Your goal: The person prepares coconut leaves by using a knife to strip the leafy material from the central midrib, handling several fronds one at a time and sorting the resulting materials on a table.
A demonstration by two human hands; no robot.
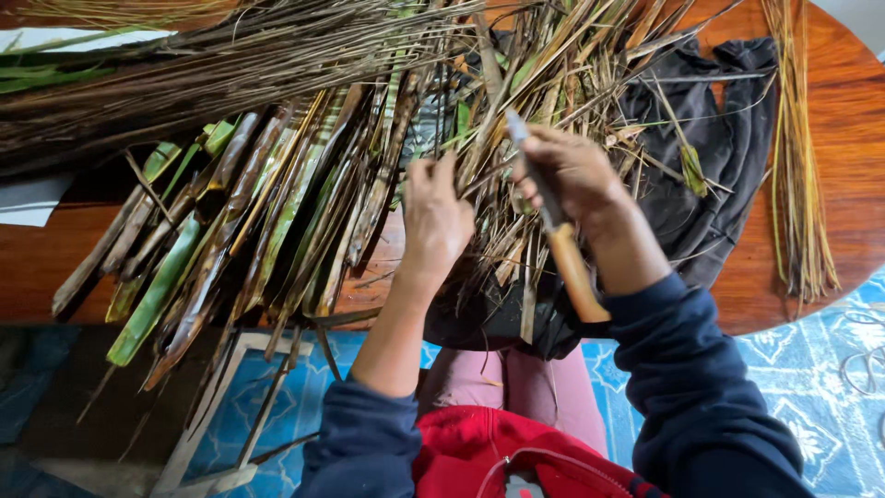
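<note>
— Clenched around a knife (553,231), the right hand (576,180): wooden handle toward the sleeve, narrow grey blade up past the knuckles, tip among dry leaves.

— And the left hand (433,217)?

— Closed on a few dry palm-leaf strips (493,152), fingers curled, pinching thin stalks just beside the knife hand. Both hands near each other, over a black cloth (728,138).

— Around the grip?

— Left of the left hand, a fan of long green and brown leaf strips (230,231), partly hanging over the edge of a round wooden table (830,111). Farther behind these, a thick bundle of dark thin ribs (184,65) lying across. Right of the knife hand, well apart, a small bunch of yellow-green ribs (797,166) on bare wood.

— Any packages, labels?

— Only a white flat sheet (28,198) far left of the grip, at the table edge, half under leaves; no print to tell. Below the hands, a blue patterned floor mat (811,387) and a pale wooden frame (212,415).
</note>
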